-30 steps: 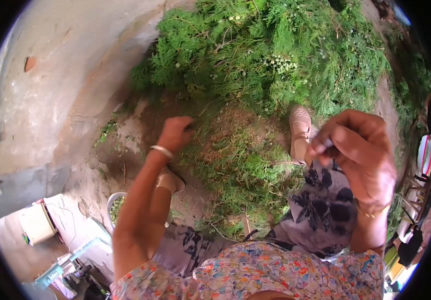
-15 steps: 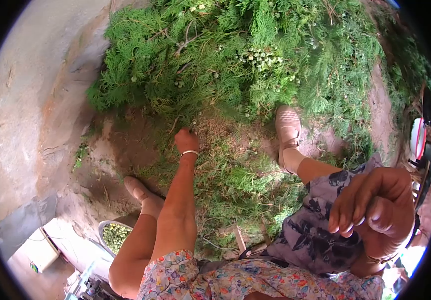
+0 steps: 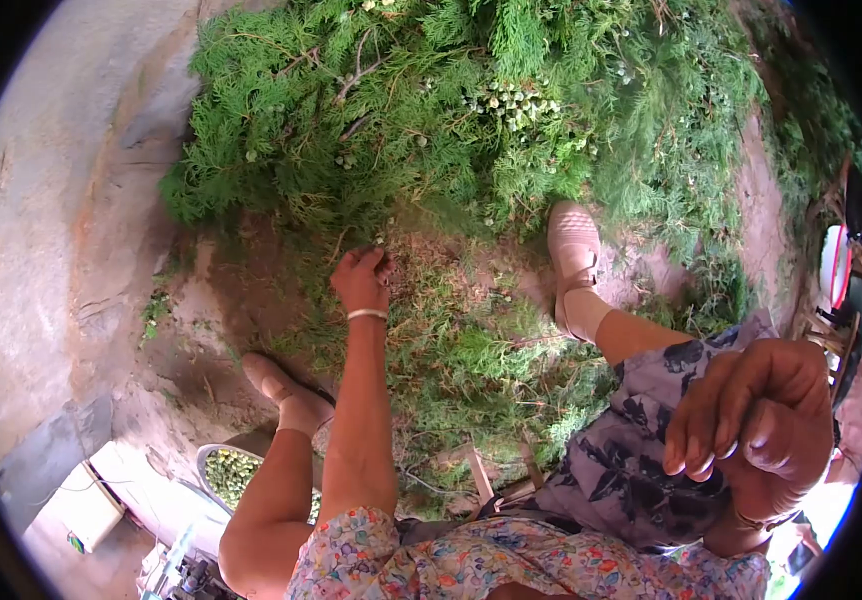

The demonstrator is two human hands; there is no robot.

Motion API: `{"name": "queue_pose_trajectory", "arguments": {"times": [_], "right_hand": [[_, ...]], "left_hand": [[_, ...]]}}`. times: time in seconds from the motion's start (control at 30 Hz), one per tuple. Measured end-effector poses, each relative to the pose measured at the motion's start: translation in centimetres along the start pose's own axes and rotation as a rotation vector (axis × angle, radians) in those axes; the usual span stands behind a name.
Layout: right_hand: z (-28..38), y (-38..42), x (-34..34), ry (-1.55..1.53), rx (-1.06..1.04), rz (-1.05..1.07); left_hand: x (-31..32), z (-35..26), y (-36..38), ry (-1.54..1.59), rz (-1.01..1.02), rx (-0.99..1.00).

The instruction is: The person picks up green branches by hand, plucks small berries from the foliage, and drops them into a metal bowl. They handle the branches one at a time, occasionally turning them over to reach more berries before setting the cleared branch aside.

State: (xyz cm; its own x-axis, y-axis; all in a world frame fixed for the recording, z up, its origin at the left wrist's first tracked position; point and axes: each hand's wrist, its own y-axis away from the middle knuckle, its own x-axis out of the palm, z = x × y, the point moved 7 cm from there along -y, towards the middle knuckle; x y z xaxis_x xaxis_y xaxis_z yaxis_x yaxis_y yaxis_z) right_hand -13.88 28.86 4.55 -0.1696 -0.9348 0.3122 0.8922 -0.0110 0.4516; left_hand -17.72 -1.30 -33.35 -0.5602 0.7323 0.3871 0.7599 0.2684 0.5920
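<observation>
My left hand (image 3: 361, 282), with a pale bangle (image 3: 367, 314) at the wrist, is low over the ground just below the cut evergreen branches (image 3: 341, 160). Its fingers are curled together near small round green cones; what they hold, if anything, is too small to make out. Close to the camera, my right hand (image 3: 766, 415) hangs over the dark-patterned grey cloth (image 3: 641, 470) on my knee. Its fingers are bent in toward the thumb, and nothing shows between them. A cluster of pale green cones (image 3: 519, 108) sits among the branches.
A metal basin (image 3: 203, 462) holding picked green cones stands beside my left leg. My shoes (image 3: 573, 245) rest on either side of loose clippings (image 3: 471, 350). A concrete wall (image 3: 41, 220) runs along the left, and small wooden pieces (image 3: 479, 475) lie near my lap.
My left hand has shifted slightly left and turned, so more of its curled fingers show. The right hand keeps nearly the same pose. The whole view has moved a little.
</observation>
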Motion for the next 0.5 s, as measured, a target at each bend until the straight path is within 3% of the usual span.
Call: {"name": "queue_pose_trajectory", "arguments": {"times": [0.07,0.1,0.17,0.3,0.37,0.4,0.47,0.5], "right_hand": [[0.0,-0.1,0.0,0.001,-0.007,-0.001],[0.0,-0.1,0.0,0.000,-0.008,-0.005],[-0.1,-0.2,0.1,-0.001,-0.004,-0.004],[-0.1,-0.2,0.3,-0.020,0.002,-0.008],[-0.1,-0.2,0.2,-0.030,0.005,-0.008],[-0.1,-0.1,0.1,-0.033,0.005,-0.009],[-0.2,0.0,-0.1,-0.038,0.006,-0.010],[-0.3,0.0,-0.2,-0.040,0.009,-0.011]], "left_hand": [[0.2,-1.3,-1.0,-0.764,-0.222,0.145],[-0.2,-0.6,-1.7,-0.764,-0.218,0.141],[1.2,-0.8,-2.6,-1.449,-0.166,0.607],[2.6,-1.5,-1.8,-1.542,-0.150,0.631],[0.0,0.8,-0.7,-0.596,-0.188,-0.048],[-0.8,0.9,0.0,-0.596,-0.187,-0.048],[-0.6,1.9,1.0,0.028,0.061,-0.136],[-0.2,1.8,1.3,0.025,0.059,-0.139]]}}
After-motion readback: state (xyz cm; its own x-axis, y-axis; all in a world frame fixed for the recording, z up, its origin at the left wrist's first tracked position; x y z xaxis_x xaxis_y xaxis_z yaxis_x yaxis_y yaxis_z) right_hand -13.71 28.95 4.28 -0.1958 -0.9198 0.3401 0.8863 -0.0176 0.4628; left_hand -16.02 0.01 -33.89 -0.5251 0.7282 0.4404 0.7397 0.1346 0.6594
